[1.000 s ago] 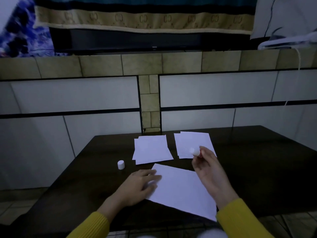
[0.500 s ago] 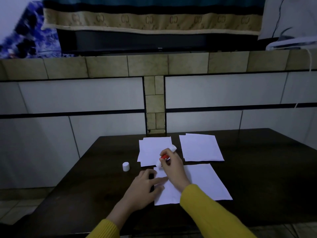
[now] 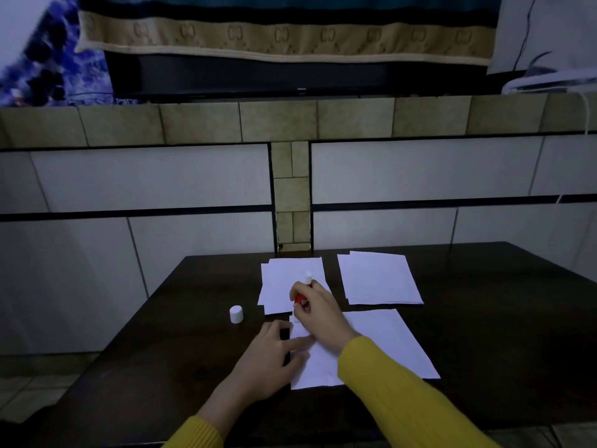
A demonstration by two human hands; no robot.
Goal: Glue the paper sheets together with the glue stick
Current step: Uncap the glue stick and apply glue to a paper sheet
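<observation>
Glue stick, red with white ends, uncapped, gripped by right hand.

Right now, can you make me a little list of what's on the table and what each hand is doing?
table: dark tabletop
near sheet: white paper lying flat at the front
back piles: left pile and right pile, side by side
glue stick: red and white, uncapped, tip down at the near sheet's far left corner
cap: white, standing left of the papers
right hand: grips the glue stick
left hand: presses the near sheet's left edge, fingers spread
</observation>
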